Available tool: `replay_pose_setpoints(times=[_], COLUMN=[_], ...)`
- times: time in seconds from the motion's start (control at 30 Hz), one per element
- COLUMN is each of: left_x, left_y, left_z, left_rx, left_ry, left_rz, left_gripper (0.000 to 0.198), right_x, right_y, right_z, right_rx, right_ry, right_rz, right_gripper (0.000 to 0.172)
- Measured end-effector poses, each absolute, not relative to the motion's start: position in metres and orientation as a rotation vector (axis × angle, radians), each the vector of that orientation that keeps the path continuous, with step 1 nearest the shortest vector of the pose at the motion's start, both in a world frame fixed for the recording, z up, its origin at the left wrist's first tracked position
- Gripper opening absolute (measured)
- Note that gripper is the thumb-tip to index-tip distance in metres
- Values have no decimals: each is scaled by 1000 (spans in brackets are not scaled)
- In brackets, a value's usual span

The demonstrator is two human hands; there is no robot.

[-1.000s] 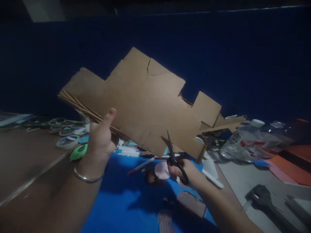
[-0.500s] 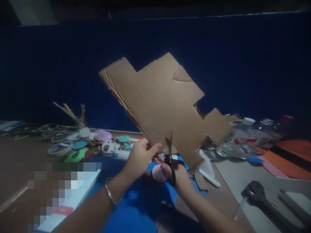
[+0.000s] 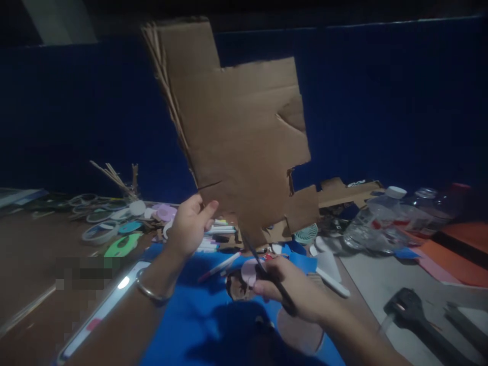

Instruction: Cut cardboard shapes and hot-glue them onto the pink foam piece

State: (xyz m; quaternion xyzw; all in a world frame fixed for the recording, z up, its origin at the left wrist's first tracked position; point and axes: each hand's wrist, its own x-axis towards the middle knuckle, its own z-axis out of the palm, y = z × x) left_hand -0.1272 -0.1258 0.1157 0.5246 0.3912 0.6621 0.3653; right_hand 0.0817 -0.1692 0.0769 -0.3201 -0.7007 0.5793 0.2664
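My left hand pinches the lower left edge of a large brown cardboard sheet, held up nearly upright. The sheet has stepped, notched edges, a torn flap on its right side and a short slit just above my thumb. Black-handled scissors are gripped in my right hand. Their blades point up and left to the sheet's bottom edge; whether they touch it I cannot tell. Below lies a blue sheet with a pale pink disc and markers on it.
Tape rolls and a green tape dispenser lie at the left, near a jar of sticks. Clear plastic bottles stand back right. A black glue gun rests on a grey board.
The cardboard has turned counterclockwise to near upright and risen. My left hand has moved left and up with it. My right hand has drawn down and right with the scissors.
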Motion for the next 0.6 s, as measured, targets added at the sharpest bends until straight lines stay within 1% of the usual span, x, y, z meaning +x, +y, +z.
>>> replay_pose_setpoints(times=[0.13, 0.37, 0.5, 0.6], left_x=[-114, -99, -97, -95], left_y=[-133, -145, -143, -143], left_z=[112, 113, 111, 112], left_rx=[1332, 1241, 1188, 1197], left_ry=[1019, 1000, 1021, 1011], left_rz=[1620, 1463, 1412, 1389], left_gripper=[19, 14, 16, 13], right_x=[82, 80, 76, 72], right_y=[-166, -161, -161, -160], right_z=[80, 71, 66, 61], right_rx=[-757, -747, -709, -673], right_ry=[-1929, -1885, -1825, -1790], right_rz=[1534, 1491, 1503, 1472], right_gripper=[43, 54, 54, 54])
